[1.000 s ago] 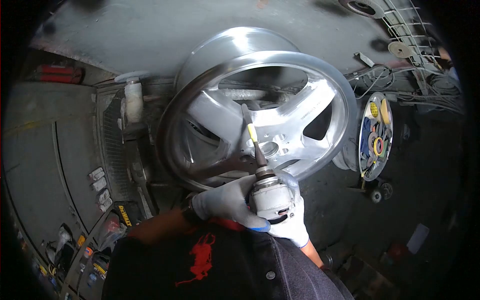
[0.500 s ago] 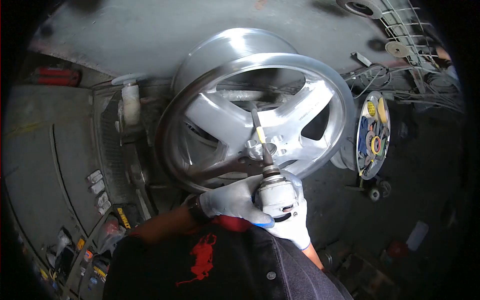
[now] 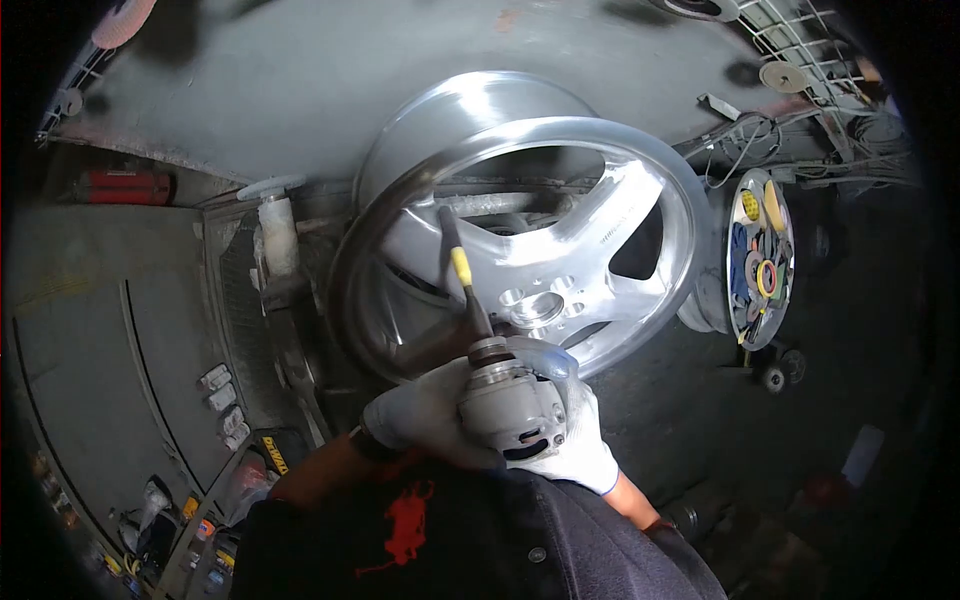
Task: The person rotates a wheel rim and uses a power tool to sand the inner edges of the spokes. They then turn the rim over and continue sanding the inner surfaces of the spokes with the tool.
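Note:
Both of my gloved hands are wrapped round a grey die grinder [image 3: 510, 408] in front of my chest. My left hand [image 3: 418, 410] closes on its left side and my right hand [image 3: 580, 430] on its right, with fingers over the collar. A long shaft with a yellow band [image 3: 461, 267] points up and away from the tool. Its dark tip lies over the upper left spoke of a shiny metal wheel [image 3: 625, 205]; whether it touches cannot be made out. The wheel stands tilted, its spoked face towards me.
At right, a round tray [image 3: 742, 335] holds discs and tape. A wire rack [image 3: 800, 50] and cables hang at the upper right. A white-wrapped post [image 3: 278, 235] stands left of the wheel. A red cylinder [image 3: 125, 187] lies at far left, above bottles and a DeWalt item [image 3: 274, 455].
The die grinder has swung left with both hands on it. Its tip has moved from near the wheel's middle to the upper left spoke. The camera view has shifted slightly.

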`<state>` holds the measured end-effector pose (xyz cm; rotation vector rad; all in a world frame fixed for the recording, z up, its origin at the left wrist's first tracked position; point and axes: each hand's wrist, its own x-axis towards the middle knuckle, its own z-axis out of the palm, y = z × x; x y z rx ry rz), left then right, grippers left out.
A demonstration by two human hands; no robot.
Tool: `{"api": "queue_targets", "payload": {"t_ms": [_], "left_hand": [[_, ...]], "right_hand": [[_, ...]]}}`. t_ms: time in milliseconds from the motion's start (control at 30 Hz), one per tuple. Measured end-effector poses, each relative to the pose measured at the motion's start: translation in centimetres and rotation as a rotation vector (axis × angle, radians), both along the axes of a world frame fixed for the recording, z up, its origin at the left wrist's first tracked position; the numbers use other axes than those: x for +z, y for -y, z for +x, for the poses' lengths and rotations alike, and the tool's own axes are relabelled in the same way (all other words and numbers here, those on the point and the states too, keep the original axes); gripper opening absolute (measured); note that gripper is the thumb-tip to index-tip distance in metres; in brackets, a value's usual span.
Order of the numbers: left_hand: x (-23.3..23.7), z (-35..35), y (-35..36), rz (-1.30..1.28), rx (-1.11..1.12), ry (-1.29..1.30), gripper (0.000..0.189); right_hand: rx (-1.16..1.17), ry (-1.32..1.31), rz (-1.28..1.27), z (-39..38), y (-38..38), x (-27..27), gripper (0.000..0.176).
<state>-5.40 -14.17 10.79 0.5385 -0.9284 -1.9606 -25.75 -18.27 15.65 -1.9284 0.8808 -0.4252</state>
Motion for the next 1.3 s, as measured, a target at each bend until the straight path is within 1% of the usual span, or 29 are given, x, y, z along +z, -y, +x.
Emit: {"api": "queue_targets", "payload": {"t_ms": [33,100,133,167,200,233,267,300,333,400,467,533,667,733,767,833,967,1033,1067,1133,1167,1233,1267,1300], "left_hand": [[-0.3,0.0,-0.2,-0.002,-0.005,0.001,0.083],[-1.2,-0.1,-0.8,-0.084,-0.021,0.159,0.090],[-1.3,-0.6,-0.8,-0.083,-0.023,0.154,0.090],[-1.2,-1.5,-0.6,0.063,-0.056,0.034,0.090],[-1.2,-2.3,-0.4,0.209,-0.091,-0.087,0.089],[-1.2,-2.8,-0.1,0.209,-0.093,-0.094,0.089],[-1.3,-3.3,0.3,0.270,-0.147,-0.145,0.090],[-1.4,-3.7,0.6,0.331,-0.200,-0.195,0.090],[-1.7,-4.2,0.6,0.333,-0.200,-0.199,0.090],[-3.1,-5.2,0.5,0.281,-0.256,-0.284,0.092],[-3.6,-5.5,0.2,0.239,-0.248,-0.290,0.091],[-3.2,-4.8,-0.3,0.272,-0.187,-0.319,0.091],[-2.9,-4.0,-0.6,0.279,-0.166,-0.321,0.093],[-2.8,-3.8,-0.1,0.305,-0.311,-0.193,0.095],[-3.1,-4.2,-0.1,0.302,-0.312,-0.197,0.095],[-3.6,-5.3,-0.3,0.202,-0.201,-0.268,0.092],[-3.0,-4.5,-0.3,0.241,-0.169,-0.289,0.091],[-3.7,-5.1,0.0,0.144,-0.174,-0.213,0.091],[-3.7,-5.1,0.0,0.141,-0.173,-0.215,0.091],[-2.9,-4.9,0.2,0.188,-0.178,-0.251,0.078],[-3.0,-4.9,0.2,0.189,-0.177,-0.251,0.078],[-3.2,-5.0,0.0,0.201,-0.158,-0.327,0.088],[-3.0,-4.8,0.0,0.202,-0.154,-0.328,0.088],[-2.6,-4.4,0.3,0.211,-0.169,-0.270,0.088]], "right_hand": [[-0.015,0.014,-0.009,0.2,0.0,0.0,0.090],[-0.031,0.025,-0.018,0.0,-0.1,-0.1,0.091],[-0.068,0.015,0.034,-0.5,-0.6,-0.4,0.090],[-0.105,0.002,0.085,-1.0,-1.0,-0.6,0.089],[-0.107,-0.006,0.086,-1.5,-1.3,-0.6,0.089],[-0.135,-0.067,0.083,-2.1,-1.6,-0.6,0.086],[-0.163,-0.126,0.079,-2.8,-1.9,-0.7,0.083],[-0.159,-0.207,0.038,-3.5,-2.4,-1.2,0.084],[-0.159,-0.210,0.040,-4.0,-2.7,-1.1,0.084],[-0.151,-0.290,-0.078,-4.2,-3.0,-1.0,0.088],[-0.175,-0.273,-0.060,-4.1,-3.2,-1.3,0.089],[-0.136,-0.188,-0.023,-4.2,-3.2,-2.0,0.084],[-0.099,-0.117,-0.056,-3.2,-2.7,-1.5,0.085],[-0.230,-0.155,0.063,-3.2,-3.2,-1.3,0.084],[-0.231,-0.160,0.060,-3.4,-3.1,-1.4,0.084],[-0.126,-0.202,-0.109,-3.8,-3.0,-1.8,0.080],[-0.109,-0.173,-0.084,-3.2,-2.7,-1.3,0.076],[-0.185,-0.146,-0.014,-3.1,-2.8,-1.3,0.078],[-0.183,-0.147,-0.017,-3.3,-2.8,-1.4,0.078],[-0.112,-0.246,-0.135,-3.9,-2.9,-1.6,0.075],[-0.111,-0.247,-0.133,-3.7,-2.9,-1.6,0.075],[-0.188,-0.165,0.001,-3.2,-2.7,-1.4,0.069],[-0.183,-0.166,0.003,-3.2,-2.7,-1.4,0.069],[-0.189,-0.195,-0.027,-3.3,-2.8,-1.5,0.067]]}}
